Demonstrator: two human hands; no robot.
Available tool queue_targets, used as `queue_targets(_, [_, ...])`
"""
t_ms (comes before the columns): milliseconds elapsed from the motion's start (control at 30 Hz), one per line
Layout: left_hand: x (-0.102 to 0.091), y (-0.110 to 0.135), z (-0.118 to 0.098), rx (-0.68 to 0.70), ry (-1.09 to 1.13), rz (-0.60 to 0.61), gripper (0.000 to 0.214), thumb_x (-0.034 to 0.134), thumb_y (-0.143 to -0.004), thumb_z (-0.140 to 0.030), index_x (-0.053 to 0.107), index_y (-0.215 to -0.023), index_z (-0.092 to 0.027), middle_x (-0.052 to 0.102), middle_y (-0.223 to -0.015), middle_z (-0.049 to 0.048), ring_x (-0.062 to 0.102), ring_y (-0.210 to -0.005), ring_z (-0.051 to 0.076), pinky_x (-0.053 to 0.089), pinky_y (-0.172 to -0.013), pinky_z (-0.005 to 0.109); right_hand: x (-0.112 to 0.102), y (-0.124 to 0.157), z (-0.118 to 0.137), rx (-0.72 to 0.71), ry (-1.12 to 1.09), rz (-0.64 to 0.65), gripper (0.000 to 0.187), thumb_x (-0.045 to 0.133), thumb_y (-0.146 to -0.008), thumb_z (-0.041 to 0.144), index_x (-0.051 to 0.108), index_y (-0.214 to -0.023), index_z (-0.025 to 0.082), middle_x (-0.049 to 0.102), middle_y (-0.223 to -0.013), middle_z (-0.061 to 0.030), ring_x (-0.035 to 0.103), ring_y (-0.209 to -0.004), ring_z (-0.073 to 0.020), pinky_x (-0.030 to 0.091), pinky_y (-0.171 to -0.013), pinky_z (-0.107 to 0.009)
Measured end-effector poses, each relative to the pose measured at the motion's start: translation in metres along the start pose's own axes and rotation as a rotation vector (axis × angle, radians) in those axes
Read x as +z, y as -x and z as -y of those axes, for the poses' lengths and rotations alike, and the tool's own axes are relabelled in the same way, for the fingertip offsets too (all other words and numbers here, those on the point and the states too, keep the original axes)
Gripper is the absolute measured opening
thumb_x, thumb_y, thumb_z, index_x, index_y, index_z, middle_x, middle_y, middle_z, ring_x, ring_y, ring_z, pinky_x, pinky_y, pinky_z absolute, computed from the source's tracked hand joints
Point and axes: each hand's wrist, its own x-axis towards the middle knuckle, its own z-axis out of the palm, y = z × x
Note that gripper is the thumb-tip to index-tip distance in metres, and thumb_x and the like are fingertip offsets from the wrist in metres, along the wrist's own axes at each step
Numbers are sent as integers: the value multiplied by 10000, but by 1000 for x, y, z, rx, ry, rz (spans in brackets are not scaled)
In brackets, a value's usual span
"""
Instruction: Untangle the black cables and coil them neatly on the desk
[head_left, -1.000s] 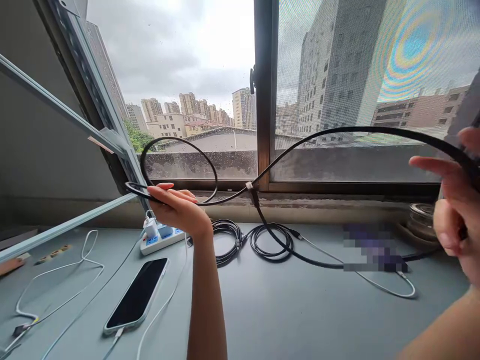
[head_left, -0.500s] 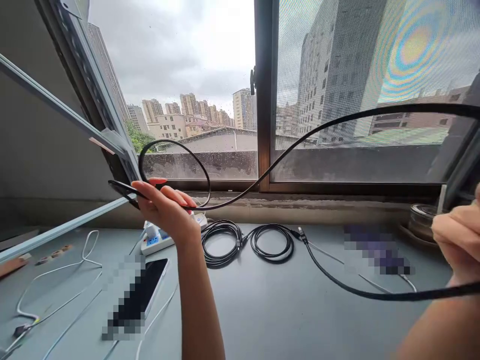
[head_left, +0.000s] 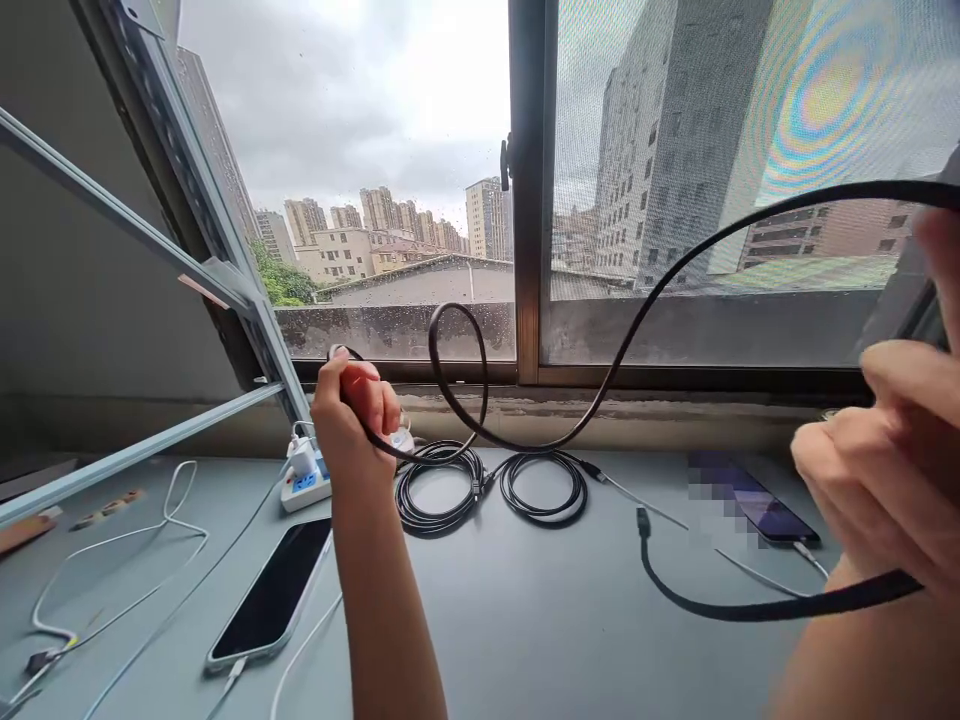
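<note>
A black cable point(head_left: 825, 194) is hanging in mid-air between the two hands, sagging into a small upright loop just right of the left hand point(head_left: 352, 400) and arching up to the right hand point(head_left: 885, 450). Below and left of the right hand, its loose connector end point(head_left: 643, 520) is dangling. Handling it well is probably calling for a light, steady grip on both sides, with the small loop being turned with its natural curl rather than pulled tight, and the loose end being kept clear of the strands.

The left hand is closing its fingers firmly around the cable. The right hand is bending its lower fingers in and seems to be gripping the cable, though the frame edge is cutting off part of that hold.

Two coiled cables, a left coil point(head_left: 442, 525) and a right coil point(head_left: 544, 517), are lying beyond and between the hands. A phone point(head_left: 270, 595) is charging left of the left forearm.
</note>
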Motion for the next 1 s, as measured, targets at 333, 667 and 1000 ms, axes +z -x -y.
queue_targets(333, [3, 14, -6, -151, -522, 227, 418, 484, -754, -339, 578, -385, -167, 362, -264, 1, 301, -252, 82, 238, -316, 230, 44, -4, 18, -15, -75, 66, 314, 519, -904, 431, 641, -1180, 343, 511, -550, 51, 265, -253, -2, 101, -248, -200])
queue_targets(667, [20, 33, -1, -242, -722, 541, 510, 456, -846, -478, 632, -479, -171, 486, -344, 23, 409, -346, 96, 287, -384, 209, 62, 2, 24, 41, 45, 182, 729, 745, -704, 411, 441, -1363, 344, 647, -812, 20, 386, -345, -35, 343, -274, -183])
queue_targets(1000, [38, 45, 5, -331, -444, 650, 535, 536, -781, -627, 721, -711, -131, 450, -343, 1, 338, -295, 59, 213, -345, 213, 77, 3, 19, 80, 231, 427, 687, 659, -768, 298, 390, -1399, 264, 646, -708, 36, 485, -452, -69, 393, -371, -156])
